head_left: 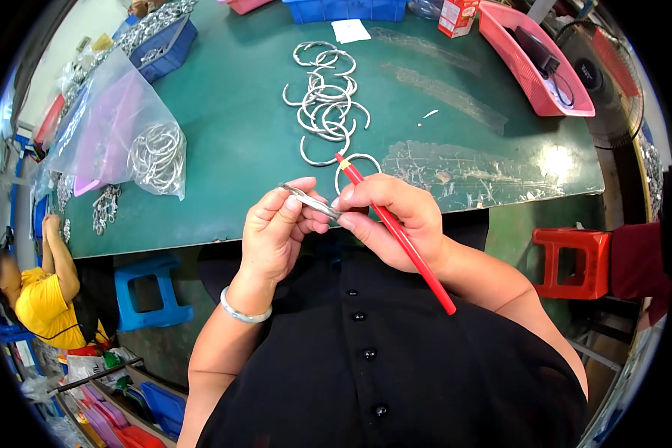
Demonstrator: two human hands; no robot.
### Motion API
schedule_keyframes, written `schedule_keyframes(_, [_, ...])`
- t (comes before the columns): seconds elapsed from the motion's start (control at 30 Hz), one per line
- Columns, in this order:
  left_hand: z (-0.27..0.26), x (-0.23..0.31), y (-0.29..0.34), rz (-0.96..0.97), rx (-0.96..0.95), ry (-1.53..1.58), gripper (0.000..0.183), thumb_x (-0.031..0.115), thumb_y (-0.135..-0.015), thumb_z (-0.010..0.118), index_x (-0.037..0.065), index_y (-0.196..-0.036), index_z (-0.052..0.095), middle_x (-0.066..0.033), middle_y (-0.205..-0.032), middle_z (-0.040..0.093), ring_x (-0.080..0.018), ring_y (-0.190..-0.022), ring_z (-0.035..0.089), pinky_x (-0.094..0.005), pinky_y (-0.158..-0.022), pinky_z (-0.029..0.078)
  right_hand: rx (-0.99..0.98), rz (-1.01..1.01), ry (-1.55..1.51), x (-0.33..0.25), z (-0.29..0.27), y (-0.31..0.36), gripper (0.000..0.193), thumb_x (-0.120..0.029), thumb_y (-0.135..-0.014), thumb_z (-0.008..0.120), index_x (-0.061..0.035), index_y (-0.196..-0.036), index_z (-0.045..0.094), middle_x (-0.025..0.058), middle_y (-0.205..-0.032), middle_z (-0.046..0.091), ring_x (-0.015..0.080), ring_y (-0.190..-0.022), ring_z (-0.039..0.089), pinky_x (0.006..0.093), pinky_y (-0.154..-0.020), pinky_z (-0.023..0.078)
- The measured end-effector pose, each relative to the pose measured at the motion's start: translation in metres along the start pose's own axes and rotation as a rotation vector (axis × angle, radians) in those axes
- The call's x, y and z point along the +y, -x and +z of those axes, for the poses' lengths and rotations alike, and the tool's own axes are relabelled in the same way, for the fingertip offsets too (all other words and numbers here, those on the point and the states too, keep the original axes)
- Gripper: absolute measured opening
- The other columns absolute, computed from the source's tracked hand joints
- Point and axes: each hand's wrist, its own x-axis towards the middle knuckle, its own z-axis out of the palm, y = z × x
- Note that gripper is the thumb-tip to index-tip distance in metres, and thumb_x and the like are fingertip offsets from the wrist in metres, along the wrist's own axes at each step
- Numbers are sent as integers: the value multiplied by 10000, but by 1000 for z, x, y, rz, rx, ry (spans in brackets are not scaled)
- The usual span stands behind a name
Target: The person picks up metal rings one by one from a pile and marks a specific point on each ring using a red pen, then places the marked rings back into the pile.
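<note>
A silver open bangle [315, 203], seen edge-on, is held in front of my body at the table's near edge. Fingers and thumb of my left hand [267, 230] pinch one side of it. My right hand [405, 222] has thumb and fingertips closed on the other end, with a red pencil [418, 257] tucked through the same hand. The pencil's yellow-banded end points toward the table and its other end slants back over my black shirt. Just beyond my fingers, a single bangle [378, 164] lies on the table, partly hidden by the right hand. More silver bangles [327, 97] lie overlapped farther away.
On the green table [231, 112], a clear bag [157, 157] of bangles sits left, near a blue bin [173, 52] of metal pieces. A pink basket [526, 63] stands far right beside a fan [605, 78]. Stools flank me; a person in yellow [48, 306] works at left.
</note>
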Motion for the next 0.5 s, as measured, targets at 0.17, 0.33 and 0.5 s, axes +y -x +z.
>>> schedule_keyframes(0.17, [-1,0,0,-35,-8,48,256,115,-893,437,-25,-1101,488,-120,-869,597,-168,-742,599,-276,-666,510,7,-5,8,-1,1,-1,226,82,-721,603,-5,-919,541,86,-849,578,155,-738,574,247,-658,461])
schedule_keyframes(0.33, [-2,-2,1,-46,-14,79,262,116,-891,441,-26,-1106,485,-121,-874,599,-169,-733,601,-270,-665,512,14,-30,26,-3,1,-4,239,75,-700,622,-15,-908,548,86,-821,577,166,-713,573,247,-634,455])
schedule_keyframes(0.5, [1,-6,1,-63,-1,116,274,123,-885,454,-33,-1108,483,-120,-879,599,-168,-699,600,-256,-638,512,53,-74,67,-9,5,-9,235,66,-671,640,-31,-864,546,87,-764,577,204,-682,598,271,-597,468])
